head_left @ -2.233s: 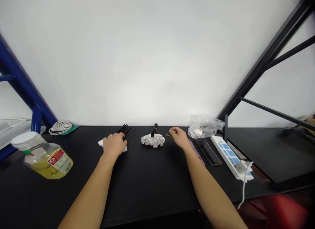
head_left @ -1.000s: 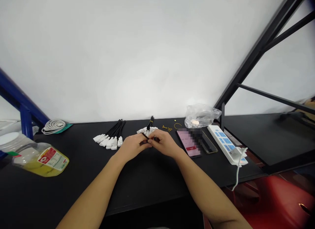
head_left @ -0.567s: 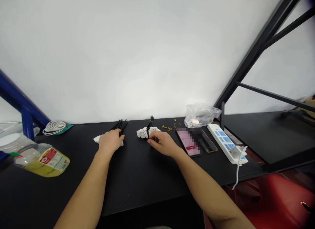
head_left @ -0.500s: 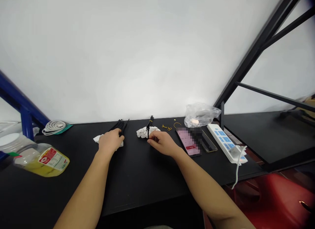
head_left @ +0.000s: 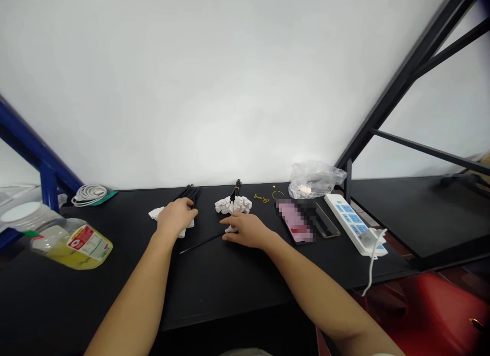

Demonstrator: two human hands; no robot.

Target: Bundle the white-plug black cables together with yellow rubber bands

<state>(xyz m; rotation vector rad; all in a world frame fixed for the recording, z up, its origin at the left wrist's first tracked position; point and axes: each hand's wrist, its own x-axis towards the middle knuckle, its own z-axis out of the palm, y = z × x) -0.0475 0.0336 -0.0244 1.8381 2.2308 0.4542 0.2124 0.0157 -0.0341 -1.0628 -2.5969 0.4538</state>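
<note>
My left hand (head_left: 175, 218) lies curled over a bundle of black cables with white plugs (head_left: 157, 213), covering most of it, and the black ends stick out past my fingers. My right hand (head_left: 247, 231) pinches a white plug (head_left: 230, 229) on the table. That plug's thin black cable (head_left: 201, 243) runs off to the left, toward my left wrist. Just beyond my right fingers stands a second bunch of white plugs (head_left: 233, 205), tied with a yellow tie, its black ends upright.
Small yellow ties (head_left: 261, 198) lie on the black table (head_left: 229, 282). To the right are a phone with a blurred screen (head_left: 294, 221), a dark phone (head_left: 326, 224), a plastic bag (head_left: 316, 186) and a power strip (head_left: 354, 224). A jar (head_left: 72, 245) and coiled white cable (head_left: 89, 195) stand left.
My right hand has moved nearer and left of the tied bunch, and a single plugged cable now lies loose under it. My left hand stays on the left bundle.
</note>
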